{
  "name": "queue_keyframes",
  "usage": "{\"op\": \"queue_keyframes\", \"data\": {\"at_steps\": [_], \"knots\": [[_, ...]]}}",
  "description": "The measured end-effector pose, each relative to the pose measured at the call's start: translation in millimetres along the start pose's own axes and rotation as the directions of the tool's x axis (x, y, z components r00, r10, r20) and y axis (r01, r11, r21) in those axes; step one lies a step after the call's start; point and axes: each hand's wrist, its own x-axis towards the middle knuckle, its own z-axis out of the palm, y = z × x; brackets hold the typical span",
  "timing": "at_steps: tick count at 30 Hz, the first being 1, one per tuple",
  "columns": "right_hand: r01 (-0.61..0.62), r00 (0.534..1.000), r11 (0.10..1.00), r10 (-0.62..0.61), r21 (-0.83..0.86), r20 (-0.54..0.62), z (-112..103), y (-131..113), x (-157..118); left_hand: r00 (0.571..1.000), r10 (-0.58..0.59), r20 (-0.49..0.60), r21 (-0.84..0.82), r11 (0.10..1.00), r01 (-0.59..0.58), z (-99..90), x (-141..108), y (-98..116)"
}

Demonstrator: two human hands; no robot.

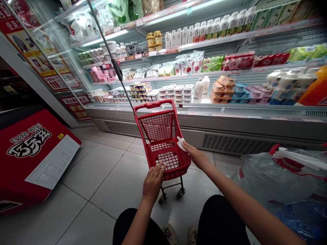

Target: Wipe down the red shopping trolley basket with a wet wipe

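A small red shopping cart [167,144] stands on the tiled floor in front of me, its mesh basket facing up. My left hand [154,178] rests at the near rim of the basket, fingers stretched out and holding nothing. On the right side of the cart, my right hand [192,153] pinches a white cloth or tissue [181,143] against the side rim. The cart's red handle [153,104] is at its far end, close to the refrigerated shelf.
A lit refrigerated display [217,117] with dairy goods runs behind the cart. A red freezer [33,153] stands at the left. Large clear plastic bottles [270,180] are close on the right, beside my right forearm.
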Motion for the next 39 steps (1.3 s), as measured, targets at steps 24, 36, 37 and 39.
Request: {"op": "queue_keyframes", "data": {"at_steps": [24, 36, 37, 39], "knots": [[-0.055, 0.994, 0.986, 0.068, 0.156, -0.080, 16, -89, -78, 0.991, -0.121, -0.053, -0.049, 0.992, 0.119, 13.1, 22, 72], [-0.141, 0.978, 0.985, 0.155, 0.103, -0.137, -17, 7, -66, 0.996, 0.064, 0.065, -0.097, 0.994, -0.058, -0.6, 32, 0], [-0.157, 0.971, 0.978, 0.178, 0.134, -0.161, -14, 5, -64, 0.997, 0.054, 0.061, -0.099, 0.994, -0.048, 2.3, 34, 1], [-0.170, 0.959, 0.967, 0.206, 0.187, -0.196, -3, -12, -62, 0.999, 0.020, 0.043, -0.096, 0.995, -0.015, 9.4, 37, 7]]}}
